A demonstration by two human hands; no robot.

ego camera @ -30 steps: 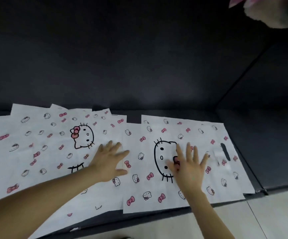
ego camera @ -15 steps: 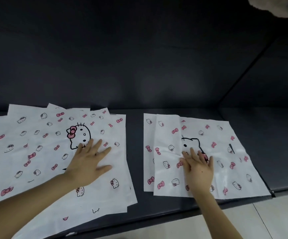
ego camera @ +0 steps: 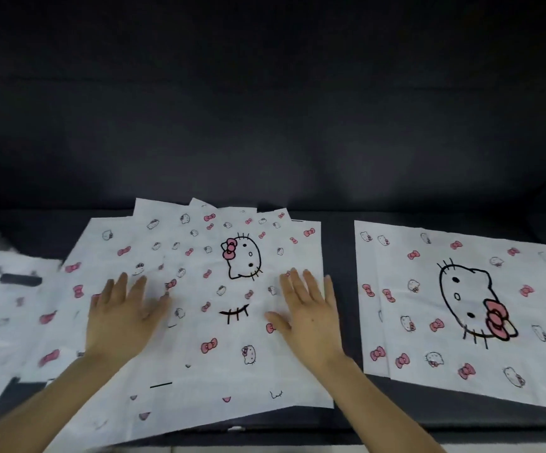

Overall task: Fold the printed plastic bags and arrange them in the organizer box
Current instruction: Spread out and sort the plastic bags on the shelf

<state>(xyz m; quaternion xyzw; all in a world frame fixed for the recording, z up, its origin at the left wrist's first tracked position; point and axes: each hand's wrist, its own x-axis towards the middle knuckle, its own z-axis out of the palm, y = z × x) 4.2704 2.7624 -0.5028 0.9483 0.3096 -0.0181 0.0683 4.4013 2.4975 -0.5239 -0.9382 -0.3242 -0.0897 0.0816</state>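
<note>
A fanned pile of white plastic bags (ego camera: 212, 289) printed with cat faces and pink bows lies flat on the dark surface in the middle. My left hand (ego camera: 124, 315) lies flat on its left part, fingers straight. My right hand (ego camera: 307, 315) presses flat on its right edge. To the right, apart from the pile, lie separate bags (ego camera: 461, 305) of the same print, one overlapping another. More bags (ego camera: 7, 308) with a cut-out handle lie at the far left, blurred. No organizer box is in view.
The bags rest on a dark grey sofa-like seat (ego camera: 343, 289) with a dark backrest (ego camera: 265, 109) behind. A strip of bare seat separates the pile from the right-hand bags. A pale floor edge (ego camera: 265, 449) shows at the bottom.
My right hand has left the right-hand bags and come to the middle pile's right edge. My left hand has slid left on the pile. The view has shifted left.
</note>
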